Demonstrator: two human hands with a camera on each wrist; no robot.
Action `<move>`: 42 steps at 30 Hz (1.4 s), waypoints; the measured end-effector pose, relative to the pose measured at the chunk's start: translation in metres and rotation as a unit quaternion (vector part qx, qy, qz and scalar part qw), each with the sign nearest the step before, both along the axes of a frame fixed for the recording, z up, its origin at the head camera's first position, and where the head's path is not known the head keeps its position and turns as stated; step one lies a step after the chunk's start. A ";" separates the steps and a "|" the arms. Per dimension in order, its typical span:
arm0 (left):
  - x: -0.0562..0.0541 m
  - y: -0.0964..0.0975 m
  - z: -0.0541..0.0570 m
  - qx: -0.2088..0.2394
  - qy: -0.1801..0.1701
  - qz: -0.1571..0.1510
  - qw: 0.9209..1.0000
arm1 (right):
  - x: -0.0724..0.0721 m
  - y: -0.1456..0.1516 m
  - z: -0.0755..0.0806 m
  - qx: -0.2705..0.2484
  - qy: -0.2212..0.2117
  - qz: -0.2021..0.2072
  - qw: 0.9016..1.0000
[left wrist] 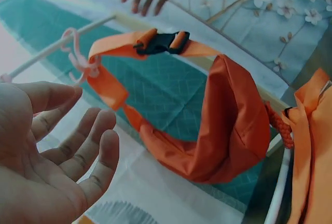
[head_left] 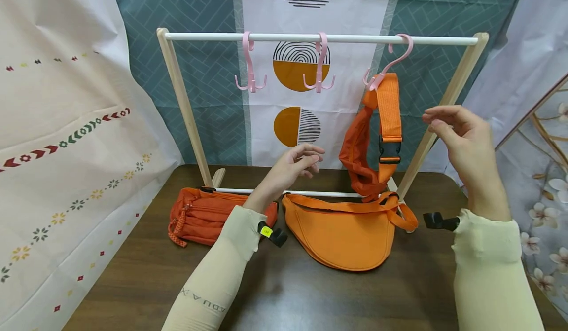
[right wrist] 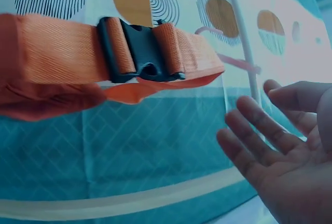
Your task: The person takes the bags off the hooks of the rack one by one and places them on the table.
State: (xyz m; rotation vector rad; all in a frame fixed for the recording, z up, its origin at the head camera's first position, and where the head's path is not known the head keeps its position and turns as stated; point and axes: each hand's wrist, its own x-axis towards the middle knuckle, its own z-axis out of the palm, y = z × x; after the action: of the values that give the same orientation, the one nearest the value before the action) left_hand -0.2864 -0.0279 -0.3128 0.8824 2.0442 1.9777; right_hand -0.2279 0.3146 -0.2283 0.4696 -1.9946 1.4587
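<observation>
A red-orange waist bag (head_left: 357, 148) hangs by its orange strap from the right-hand pink hook (head_left: 395, 62) on the rack's top rail. Its black buckle (right wrist: 137, 50) is fastened, as the right wrist view shows. My left hand (head_left: 295, 165) is raised left of the hanging bag, fingers loosely bent with nothing between them. To the bag's right, my right hand (head_left: 466, 136) is up beside the rack's right post, also holding nothing. An orange waist bag (head_left: 343, 235) lies flat on the table below, and a red-orange pouch (head_left: 204, 217) with a braided cord sits left of it, partly behind my left forearm.
The rack has a white top rail (head_left: 284, 37) and wooden posts. Two more pink hooks, the left one (head_left: 250, 69) and the middle one (head_left: 320, 69), hang on the rail bearing nothing. Patterned cloths surround the brown table (head_left: 310, 301).
</observation>
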 end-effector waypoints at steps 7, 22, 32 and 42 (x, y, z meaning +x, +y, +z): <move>-0.009 0.019 0.029 -0.022 0.042 -0.005 0.999 | -0.017 -0.011 0.032 0.088 0.040 -0.092 0.991; -0.020 0.045 0.057 -0.004 0.054 0.007 0.998 | -0.049 -0.026 0.082 0.155 0.082 -0.119 0.977; -0.022 0.074 0.070 0.011 0.054 0.003 0.998 | -0.075 -0.027 0.109 0.308 0.026 -0.096 0.946; -0.024 0.099 0.076 0.014 0.022 -0.006 1.000 | -0.086 -0.023 0.115 0.369 0.016 -0.086 0.925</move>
State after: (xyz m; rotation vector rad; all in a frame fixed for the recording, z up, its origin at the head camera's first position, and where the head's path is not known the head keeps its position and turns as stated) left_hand -0.3103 0.0715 -0.2371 0.9512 2.0334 2.0032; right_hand -0.3140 0.2913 -0.1138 0.5948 -2.4470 0.5440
